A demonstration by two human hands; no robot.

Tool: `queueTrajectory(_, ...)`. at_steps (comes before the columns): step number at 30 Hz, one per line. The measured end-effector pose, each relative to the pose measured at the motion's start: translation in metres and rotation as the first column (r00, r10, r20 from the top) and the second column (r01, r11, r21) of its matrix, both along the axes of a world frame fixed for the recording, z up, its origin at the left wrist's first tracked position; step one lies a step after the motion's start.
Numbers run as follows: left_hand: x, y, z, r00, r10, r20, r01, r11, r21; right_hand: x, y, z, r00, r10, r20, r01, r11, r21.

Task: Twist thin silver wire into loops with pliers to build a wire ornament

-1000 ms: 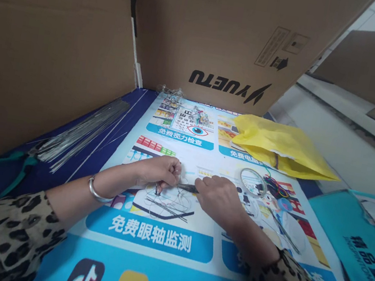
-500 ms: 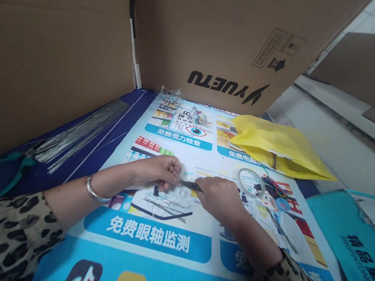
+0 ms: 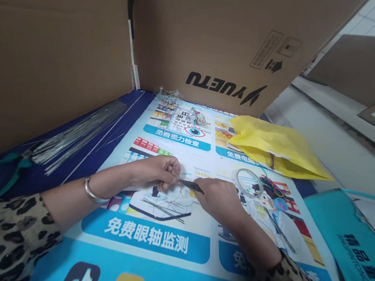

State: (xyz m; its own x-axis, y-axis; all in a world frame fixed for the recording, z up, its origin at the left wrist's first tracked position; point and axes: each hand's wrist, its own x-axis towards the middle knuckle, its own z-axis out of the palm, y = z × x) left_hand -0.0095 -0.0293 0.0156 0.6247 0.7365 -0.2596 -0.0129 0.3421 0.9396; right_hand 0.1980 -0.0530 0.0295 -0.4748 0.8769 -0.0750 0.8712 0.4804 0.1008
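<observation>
Hardly anything has been moved since the earlier frame: a little more of the dark tool (image 3: 191, 186) is shown, tipped slightly lower at its right end, and both hands have been kept in nearly the same spot. It is held above the middle of the desk (image 3: 97, 152), so let it be the clock's middle, with twelve at the far cardboard (image 3: 177, 28).

At three o'clock, its back end is gripped by the right hand (image 3: 219, 197), likely to keep it steady. At nine, the left hand (image 3: 155, 172) is pinched small by the tool's tip, on thin wire (image 3: 186, 177), it seems, perhaps so the wire is kept still. What is hidden inside the fingers cannot be told.

Thin dark sticks (image 3: 163, 211) are laid at seven o'clock, close by, maybe for easy reach. Between two and three, a clear ring (image 3: 237, 179) is placed beside coloured cords (image 3: 275, 188). Farther out, a yellow bag (image 3: 277, 141) is set at two, a wire tangle (image 3: 168, 94) at eleven, and grey wires (image 3: 80, 137) between nine and ten, perhaps bunched to stay tidy.
</observation>
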Motion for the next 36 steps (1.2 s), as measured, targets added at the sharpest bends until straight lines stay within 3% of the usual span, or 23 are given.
queueTrajectory(6, -0.002, 0.001, -0.005, 0.999, -0.021, 0.026, 0.021, 1.0, 0.02, -0.002, -0.004, 0.005, 0.999, -0.049, 0.023, 0.05, 0.997, -0.057)
queueTrajectory(23, 0.0, 0.001, -0.005, 1.0, 0.002, 0.03, -0.002, 1.0, -0.005, -0.002, -0.005, -0.001, 0.999, 0.011, -0.031, -0.012, 0.999, -0.031)
queueTrajectory(31, 0.0, 0.0, 0.0, 0.999, -0.045, 0.008, 0.045, 0.999, -0.006, 0.001, -0.001, -0.005, 0.993, 0.101, -0.055, -0.101, 0.995, 0.0)
queueTrajectory(36, -0.001, 0.0, 0.003, 0.997, -0.082, -0.016, 0.082, 0.997, 0.001, 0.004, 0.002, -0.01, 0.983, 0.184, -0.005, -0.182, 0.978, 0.099)
